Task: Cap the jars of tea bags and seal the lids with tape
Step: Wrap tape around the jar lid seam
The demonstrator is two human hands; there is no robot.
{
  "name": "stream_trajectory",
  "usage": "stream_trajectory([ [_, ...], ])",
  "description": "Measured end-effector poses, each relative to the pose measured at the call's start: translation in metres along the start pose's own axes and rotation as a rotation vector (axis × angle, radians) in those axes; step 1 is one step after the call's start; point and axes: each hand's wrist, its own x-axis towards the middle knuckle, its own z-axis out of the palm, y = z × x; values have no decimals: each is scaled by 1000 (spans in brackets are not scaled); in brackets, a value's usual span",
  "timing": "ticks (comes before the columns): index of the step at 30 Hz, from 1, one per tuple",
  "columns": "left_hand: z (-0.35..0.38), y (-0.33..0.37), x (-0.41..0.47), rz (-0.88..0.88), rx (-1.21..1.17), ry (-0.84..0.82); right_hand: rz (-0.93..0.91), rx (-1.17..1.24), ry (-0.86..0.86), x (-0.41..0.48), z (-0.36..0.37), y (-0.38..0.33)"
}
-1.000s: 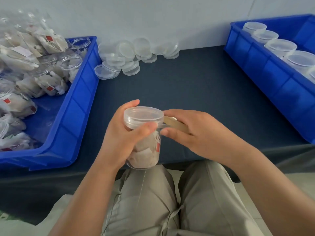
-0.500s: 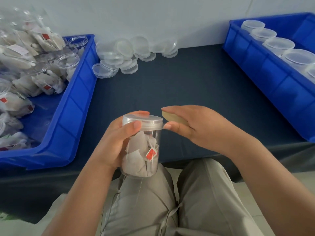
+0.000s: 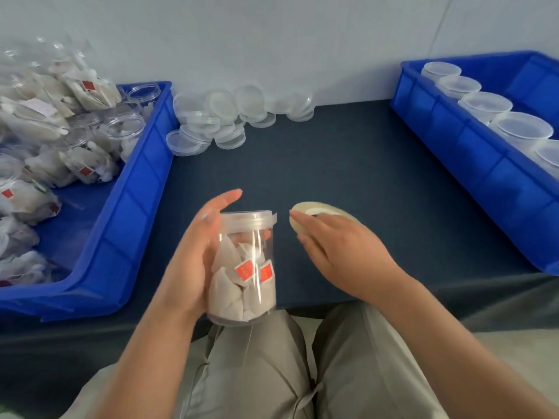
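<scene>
The capped jar (image 3: 245,267) is gripped upright by the left hand (image 3: 193,261) at 6 o'clock on the desk (image 3: 348,164), its lid (image 3: 246,220) exposed for taping. At its 3 o'clock, the tape roll (image 3: 320,211) is pinched by the right hand (image 3: 341,252).

The right hand (image 3: 341,252) drew the tape roll (image 3: 314,210) away from the lid (image 3: 246,220) of the jar (image 3: 245,276). The two had been touching and now stood apart, leaving a short tape end (image 3: 273,219) jutting from the lid's right edge. The left hand (image 3: 187,261) lifted its fingers off the lid's front, and its index finger (image 3: 230,196) straightened past the lid.
</scene>
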Motion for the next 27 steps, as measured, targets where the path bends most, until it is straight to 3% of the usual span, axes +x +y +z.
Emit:
stream_trajectory([
  [3, 6, -7, -8, -69, 13, 14, -14, -49, 23, 6, 21, 0],
  [8, 9, -6, -17, -15, 87, 46, -119, -170, -48, 10, 46, 7],
  [16, 16, -4, -21, 30, 70, -15, -49, -171, -59, 15, 45, 6],
  [18, 17, -4, -22, 62, 86, -31, 28, 89, 2, 10, 33, -2],
  [21, 22, -5, -21, 105, 81, -41, 167, 988, 51, -1, 11, -27],
  [22, 24, -5, -21, 117, 80, -37, 189, 1155, 58, -4, 4, -34],
  [27, 28, -5, -22, 152, 60, -21, 255, 1400, 166, -12, -12, -44],
])
